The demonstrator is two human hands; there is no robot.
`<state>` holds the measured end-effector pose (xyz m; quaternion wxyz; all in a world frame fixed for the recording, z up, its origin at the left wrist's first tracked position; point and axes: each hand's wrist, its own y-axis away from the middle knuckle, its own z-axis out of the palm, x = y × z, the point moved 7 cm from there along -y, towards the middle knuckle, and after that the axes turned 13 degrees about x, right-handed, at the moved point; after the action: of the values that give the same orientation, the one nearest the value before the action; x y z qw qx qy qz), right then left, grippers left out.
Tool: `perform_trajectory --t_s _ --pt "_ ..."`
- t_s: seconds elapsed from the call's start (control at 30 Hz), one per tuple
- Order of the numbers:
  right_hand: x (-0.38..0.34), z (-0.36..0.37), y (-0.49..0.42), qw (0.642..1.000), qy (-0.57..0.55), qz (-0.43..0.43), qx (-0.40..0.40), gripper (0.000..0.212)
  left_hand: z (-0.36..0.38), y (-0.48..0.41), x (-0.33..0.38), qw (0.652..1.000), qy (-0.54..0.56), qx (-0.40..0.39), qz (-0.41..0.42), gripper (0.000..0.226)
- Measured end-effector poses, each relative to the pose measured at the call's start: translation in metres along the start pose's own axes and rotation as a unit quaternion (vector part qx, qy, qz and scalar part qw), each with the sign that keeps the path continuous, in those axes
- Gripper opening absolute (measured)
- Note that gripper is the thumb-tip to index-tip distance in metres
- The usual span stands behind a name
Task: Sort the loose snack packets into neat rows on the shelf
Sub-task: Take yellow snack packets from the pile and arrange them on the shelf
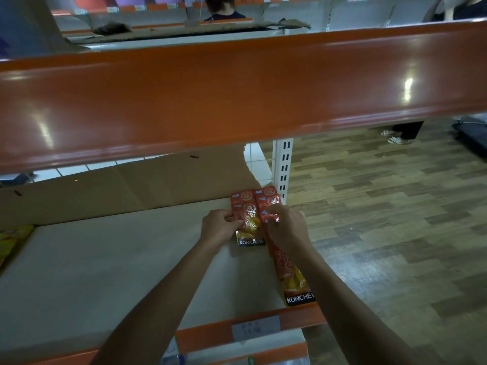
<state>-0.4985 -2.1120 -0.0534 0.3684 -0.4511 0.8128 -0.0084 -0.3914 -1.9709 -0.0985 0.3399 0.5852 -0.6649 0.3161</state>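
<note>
Several red and yellow snack packets (pixel 250 219) lie overlapped in two short rows at the far right end of the pale shelf board (pixel 118 259). My left hand (pixel 220 226) pinches the left edge of the front packet in the left row. My right hand (pixel 286 225) grips the top of a long packet (pixel 291 275) in the right row, which stretches back to the shelf's front edge. My right forearm hides part of that packet.
A wide orange shelf lip (pixel 237 96) hangs just above. A brown cardboard sheet (pixel 126 185) backs the shelf. Yellow packets (pixel 10 241) lie at the far left. A white upright (pixel 283 169) stands behind the rows. Wooden floor (pixel 395 219) lies right, where another person's feet (pixel 395 137) stand.
</note>
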Motion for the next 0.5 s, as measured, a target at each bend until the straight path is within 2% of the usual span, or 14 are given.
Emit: perform_trajectory --t_s 0.5 --pt "-0.0059 0.0028 0.0040 1.000 0.007 -0.028 -0.013 0.025 -0.0045 0.0024 0.0074 0.995 -0.092 0.019 0.035 0.034"
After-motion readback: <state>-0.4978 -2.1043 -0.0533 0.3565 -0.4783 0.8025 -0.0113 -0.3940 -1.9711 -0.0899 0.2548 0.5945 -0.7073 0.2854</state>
